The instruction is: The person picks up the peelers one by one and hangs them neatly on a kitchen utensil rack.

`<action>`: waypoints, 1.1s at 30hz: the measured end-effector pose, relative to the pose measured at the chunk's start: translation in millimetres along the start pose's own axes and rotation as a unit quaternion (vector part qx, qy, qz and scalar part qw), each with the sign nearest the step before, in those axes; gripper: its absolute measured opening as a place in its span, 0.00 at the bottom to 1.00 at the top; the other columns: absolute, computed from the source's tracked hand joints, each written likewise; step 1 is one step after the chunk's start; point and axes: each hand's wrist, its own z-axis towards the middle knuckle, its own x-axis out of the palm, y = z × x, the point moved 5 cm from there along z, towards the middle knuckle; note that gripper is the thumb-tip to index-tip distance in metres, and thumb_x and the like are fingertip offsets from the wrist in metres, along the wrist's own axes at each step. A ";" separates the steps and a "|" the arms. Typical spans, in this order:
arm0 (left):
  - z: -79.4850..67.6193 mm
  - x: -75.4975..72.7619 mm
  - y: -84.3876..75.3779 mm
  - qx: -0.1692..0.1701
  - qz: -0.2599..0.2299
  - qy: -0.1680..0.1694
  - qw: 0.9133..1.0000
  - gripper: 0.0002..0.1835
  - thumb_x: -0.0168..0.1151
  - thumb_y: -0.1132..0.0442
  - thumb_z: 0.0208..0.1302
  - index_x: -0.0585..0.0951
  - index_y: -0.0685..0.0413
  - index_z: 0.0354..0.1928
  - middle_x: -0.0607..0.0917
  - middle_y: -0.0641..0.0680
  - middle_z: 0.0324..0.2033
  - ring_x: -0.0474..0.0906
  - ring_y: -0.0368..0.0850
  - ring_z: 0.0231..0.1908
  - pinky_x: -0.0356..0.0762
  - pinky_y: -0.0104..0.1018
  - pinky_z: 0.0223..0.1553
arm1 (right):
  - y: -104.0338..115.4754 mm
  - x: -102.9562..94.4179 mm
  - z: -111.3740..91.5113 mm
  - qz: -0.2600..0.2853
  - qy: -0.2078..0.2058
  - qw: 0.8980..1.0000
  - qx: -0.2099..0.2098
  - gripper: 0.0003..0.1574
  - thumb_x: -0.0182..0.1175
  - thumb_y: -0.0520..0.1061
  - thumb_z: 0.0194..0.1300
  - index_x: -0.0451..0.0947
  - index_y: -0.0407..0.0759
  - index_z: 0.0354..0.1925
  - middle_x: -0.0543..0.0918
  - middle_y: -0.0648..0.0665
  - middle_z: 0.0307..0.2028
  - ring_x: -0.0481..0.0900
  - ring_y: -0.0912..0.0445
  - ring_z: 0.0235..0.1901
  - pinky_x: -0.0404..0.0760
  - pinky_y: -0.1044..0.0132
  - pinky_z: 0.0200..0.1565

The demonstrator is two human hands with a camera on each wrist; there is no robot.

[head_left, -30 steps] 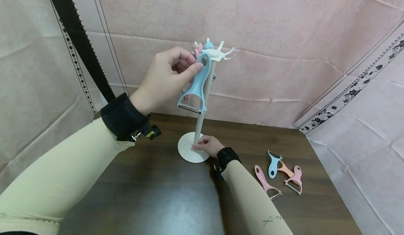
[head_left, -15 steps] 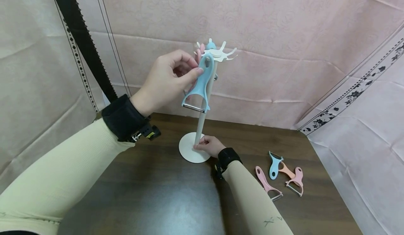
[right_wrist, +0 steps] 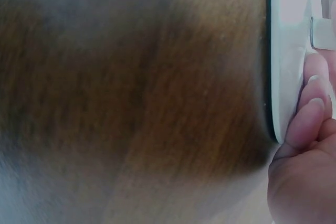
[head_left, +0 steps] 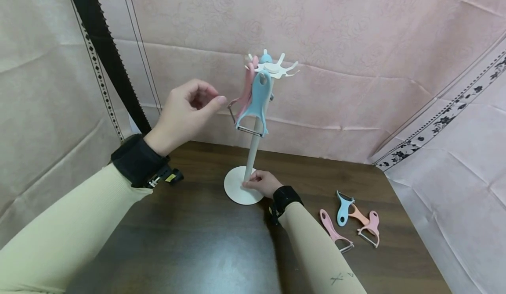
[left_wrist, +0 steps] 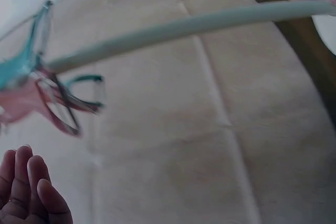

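Near the surface's [head_left: 189, 232] back edge, the rack [head_left: 272, 69] bearing the front blue Y-peeler [head_left: 259, 98] could tip from lopsided weight if the right hand [head_left: 265, 183], pinching its pole [head_left: 252, 151], slipped, the left hand [head_left: 182, 113] being relaxed and empty.

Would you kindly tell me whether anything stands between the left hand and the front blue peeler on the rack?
Yes, partly: the hanging pink peeler shows between the left hand and the front blue peeler in the head and left wrist views. Nothing covers the latter's front.
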 end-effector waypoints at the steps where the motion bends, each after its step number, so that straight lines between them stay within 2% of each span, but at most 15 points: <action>1: -3.0 -2.0 6.5 -0.001 0.002 -0.002 1.000 0.12 0.64 0.54 0.65 0.81 0.54 0.43 0.79 0.51 0.30 0.70 0.44 0.30 0.67 0.35 0.32 | 0.1 -0.3 0.4 -0.001 0.000 1.000 -0.001 0.15 0.69 0.54 0.58 0.80 0.45 0.35 0.80 0.47 0.32 0.73 0.52 0.37 0.68 0.59 0.41; 6: -16.3 -2.8 43.5 -0.028 0.014 0.009 0.999 0.14 0.59 0.49 0.67 0.80 0.53 0.42 0.77 0.51 0.30 0.69 0.44 0.30 0.65 0.36 0.32 | -0.1 -2.3 2.4 -0.010 -0.001 1.000 -0.003 0.15 0.69 0.54 0.58 0.80 0.45 0.35 0.80 0.48 0.32 0.73 0.52 0.36 0.68 0.60 0.41; 11: -31.7 10.0 81.6 -0.077 0.041 0.060 0.994 0.18 0.58 0.44 0.67 0.80 0.52 0.44 0.78 0.52 0.31 0.71 0.45 0.32 0.68 0.40 0.34 | 0.2 -4.2 1.7 -0.021 0.001 1.000 0.001 0.15 0.68 0.54 0.59 0.80 0.46 0.36 0.79 0.48 0.33 0.72 0.52 0.37 0.68 0.60 0.41; 16: -50.9 28.6 115.2 -0.130 0.074 0.122 0.981 0.21 0.57 0.41 0.66 0.79 0.51 0.45 0.80 0.51 0.36 0.73 0.46 0.37 0.70 0.42 0.39 | 1.4 -7.0 -4.2 -0.030 0.007 0.999 -0.009 0.14 0.66 0.53 0.62 0.81 0.46 0.40 0.78 0.48 0.33 0.72 0.52 0.38 0.68 0.59 0.42; 20: -67.0 44.9 140.1 -0.163 0.094 0.170 0.967 0.23 0.55 0.37 0.65 0.78 0.48 0.44 0.80 0.50 0.36 0.73 0.48 0.38 0.71 0.42 0.38 | 0.9 -10.9 -12.3 -0.051 0.014 0.998 -0.037 0.16 0.62 0.51 0.66 0.80 0.46 0.48 0.79 0.47 0.36 0.73 0.52 0.39 0.70 0.59 0.43; 23: -78.8 58.9 151.7 -0.183 0.095 0.201 0.958 0.22 0.55 0.37 0.65 0.79 0.48 0.44 0.80 0.50 0.35 0.73 0.48 0.36 0.73 0.41 0.36 | 0.4 -17.4 -23.6 -0.080 0.013 0.995 -0.062 0.19 0.61 0.51 0.67 0.78 0.45 0.53 0.79 0.47 0.38 0.74 0.52 0.39 0.73 0.59 0.42; 26: -89.2 74.5 155.1 -0.193 0.087 0.229 0.950 0.19 0.57 0.42 0.66 0.80 0.48 0.45 0.80 0.50 0.34 0.74 0.47 0.35 0.74 0.40 0.35 | 1.9 -29.5 -41.6 -0.127 0.002 0.988 -0.085 0.22 0.62 0.50 0.67 0.76 0.44 0.56 0.78 0.47 0.40 0.74 0.52 0.39 0.75 0.59 0.41; 30: -100.5 96.7 156.9 -0.191 0.071 0.262 0.943 0.16 0.59 0.46 0.67 0.80 0.49 0.46 0.80 0.49 0.35 0.75 0.46 0.35 0.75 0.39 0.35 | 1.1 -52.2 -68.6 -0.189 -0.022 0.978 -0.085 0.24 0.63 0.48 0.66 0.75 0.42 0.58 0.78 0.46 0.44 0.75 0.53 0.42 0.76 0.56 0.45; 33: -108.9 113.1 158.8 -0.186 0.065 0.282 0.939 0.18 0.59 0.46 0.67 0.80 0.51 0.48 0.80 0.48 0.35 0.75 0.44 0.36 0.75 0.38 0.37 | -5.6 -67.8 -88.5 -0.221 -0.030 0.973 -0.067 0.28 0.65 0.49 0.64 0.73 0.40 0.59 0.78 0.43 0.47 0.77 0.52 0.46 0.76 0.53 0.47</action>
